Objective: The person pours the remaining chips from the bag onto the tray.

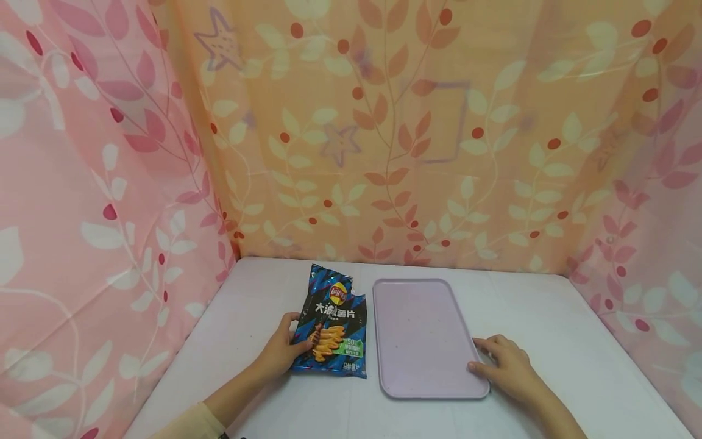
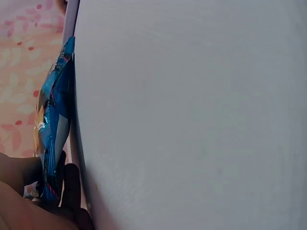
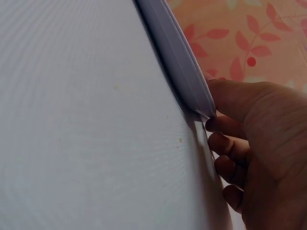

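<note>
A blue and black bag of potato chips [image 1: 334, 317] lies left of the middle of the white table, its top right corner jagged as if torn. My left hand [image 1: 282, 347] pinches the bag's lower left edge, thumb on its face. Seen from the left wrist, the bag [image 2: 57, 110] stands edge-on between thumb and fingers [image 2: 72, 187]. To its right lies a flat light purple tray [image 1: 422, 341] with a raised rim and nothing on it. My right hand [image 1: 507, 366] grips the tray's right rim; in the right wrist view, thumb and forefinger meet at its corner.
The white table [image 1: 263, 408] extends around both things. Pink leaf-patterned curtains [image 1: 99, 201] stand at the left and right, and an orange one [image 1: 384, 152] hangs behind the table's back edge.
</note>
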The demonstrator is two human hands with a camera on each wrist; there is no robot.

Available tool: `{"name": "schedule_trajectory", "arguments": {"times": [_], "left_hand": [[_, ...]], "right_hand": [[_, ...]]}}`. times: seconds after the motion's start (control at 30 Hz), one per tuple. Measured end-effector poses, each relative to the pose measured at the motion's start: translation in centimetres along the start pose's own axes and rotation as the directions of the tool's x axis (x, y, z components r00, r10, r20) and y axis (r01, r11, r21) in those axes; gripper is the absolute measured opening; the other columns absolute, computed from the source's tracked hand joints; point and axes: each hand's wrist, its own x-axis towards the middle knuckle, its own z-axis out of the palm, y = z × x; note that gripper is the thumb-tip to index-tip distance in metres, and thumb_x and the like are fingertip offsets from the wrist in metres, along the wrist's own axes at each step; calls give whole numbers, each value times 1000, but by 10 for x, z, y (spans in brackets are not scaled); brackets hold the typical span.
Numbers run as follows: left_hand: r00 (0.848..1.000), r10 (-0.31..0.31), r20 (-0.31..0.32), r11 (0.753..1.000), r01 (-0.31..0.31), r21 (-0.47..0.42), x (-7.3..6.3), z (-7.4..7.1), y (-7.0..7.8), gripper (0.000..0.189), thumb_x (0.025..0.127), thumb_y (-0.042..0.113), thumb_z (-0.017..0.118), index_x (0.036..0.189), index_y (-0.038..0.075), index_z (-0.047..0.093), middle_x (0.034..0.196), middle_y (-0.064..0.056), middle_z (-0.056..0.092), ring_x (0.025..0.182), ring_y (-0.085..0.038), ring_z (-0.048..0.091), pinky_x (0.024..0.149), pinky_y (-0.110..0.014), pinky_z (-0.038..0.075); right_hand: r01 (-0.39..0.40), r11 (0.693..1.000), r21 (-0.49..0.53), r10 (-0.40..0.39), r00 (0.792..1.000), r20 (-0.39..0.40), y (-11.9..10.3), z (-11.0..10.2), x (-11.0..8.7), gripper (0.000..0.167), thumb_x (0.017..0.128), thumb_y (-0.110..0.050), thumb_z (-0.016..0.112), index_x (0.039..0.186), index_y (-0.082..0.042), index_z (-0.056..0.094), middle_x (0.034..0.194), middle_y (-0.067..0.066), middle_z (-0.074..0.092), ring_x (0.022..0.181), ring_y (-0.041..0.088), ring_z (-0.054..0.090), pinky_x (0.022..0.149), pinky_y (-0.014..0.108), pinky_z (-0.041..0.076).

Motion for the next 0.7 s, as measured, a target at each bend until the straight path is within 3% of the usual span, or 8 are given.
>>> {"name": "schedule_trajectory", "arguments": {"times": [0.17,0.37,0.7], "left_hand": [[999,-11,-30,996,8,-91,-2,1,4,56,101,17,67,146,14,35,118,-21,70,92,-24,73,81,-41,62],[998,-17,-55,988,8,-156,0,3,7,42,101,17,67,138,10,48,121,-19,71,95,-23,73,81,-36,61],[996,60,60,965,-43,-257,1,-4,12,38,106,22,58,140,15,44,129,-16,67,101,-23,72,87,-33,60]], "right_hand": [[-7,1000,13,7,1000,8,0,1,0,65,85,-52,79,131,-7,68,107,-1,65,92,13,51,79,38,35],[-5,1000,23,5,1000,7,1,1,0,64,85,-51,79,131,-7,68,106,-2,64,91,12,50,78,36,32],[-20,1000,20,20,1000,13,0,1,0,65,85,-51,79,132,-8,68,106,-1,64,92,13,51,79,37,33]]}}
